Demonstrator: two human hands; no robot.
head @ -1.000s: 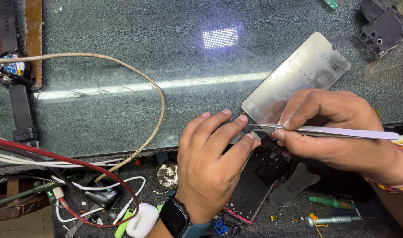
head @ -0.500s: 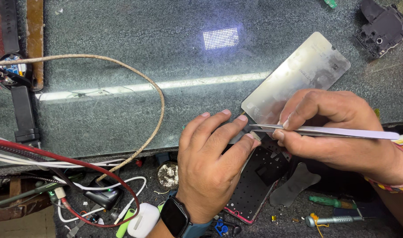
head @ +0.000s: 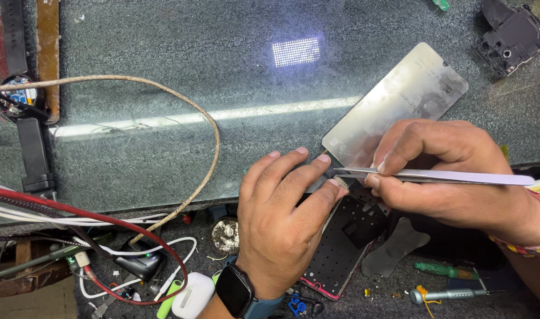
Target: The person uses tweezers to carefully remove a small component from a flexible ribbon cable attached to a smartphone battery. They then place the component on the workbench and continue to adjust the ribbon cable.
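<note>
Head view: the left hand [head: 281, 227] is pressing down with fingers curled on the opened phone frame [head: 341, 248], near edge of the dark glass table [head: 163, 136]. The right hand [head: 453, 171] is pinching metal tweezers [head: 435, 176], tips pointing left beside the left fingertips. A metal plate [head: 400, 100] is lying just beyond.

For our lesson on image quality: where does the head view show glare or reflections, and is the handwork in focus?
Head view: the glass worktop mirrors a bright rectangular lamp panel and a long white streak; the metal plate has a dull sheen; the left hand, right hand and tweezers are sharp and evenly lit.
</note>
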